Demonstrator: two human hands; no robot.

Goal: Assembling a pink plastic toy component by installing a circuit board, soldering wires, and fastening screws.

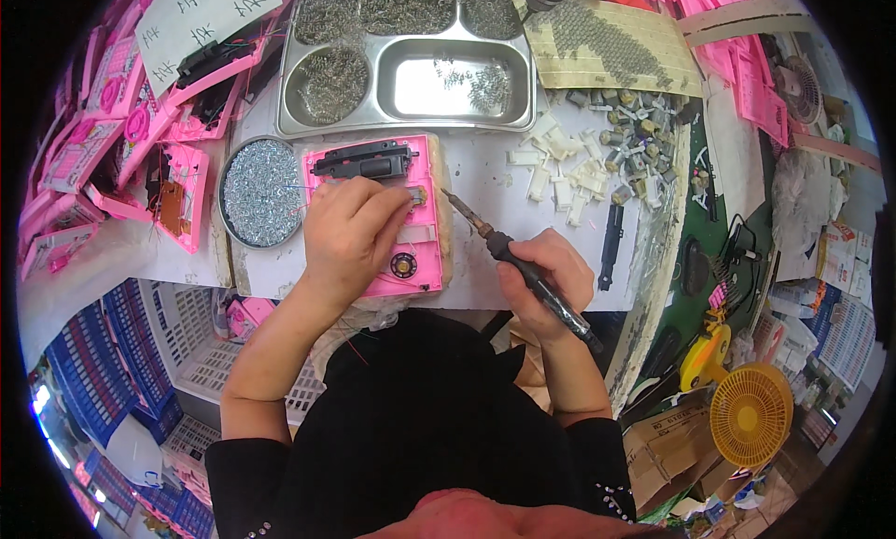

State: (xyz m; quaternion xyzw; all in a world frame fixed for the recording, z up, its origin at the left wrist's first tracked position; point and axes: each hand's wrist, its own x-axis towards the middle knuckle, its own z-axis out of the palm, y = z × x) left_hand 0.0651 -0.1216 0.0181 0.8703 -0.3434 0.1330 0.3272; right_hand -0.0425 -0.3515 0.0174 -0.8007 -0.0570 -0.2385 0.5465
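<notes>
One soldering step seems underway: the left hand pinches a mostly hidden part in the pink casing, the right hand grips the iron just right, needing steady aim.

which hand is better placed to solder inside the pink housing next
Likely the right hand: it holds the soldering iron, tip near the pink housing, while the left hand reaches down into it.

A rectangular pink plastic housing is laid open side up. A slim black-handled soldering iron is held aslant, with its metal tip near the housing's right edge.
</notes>
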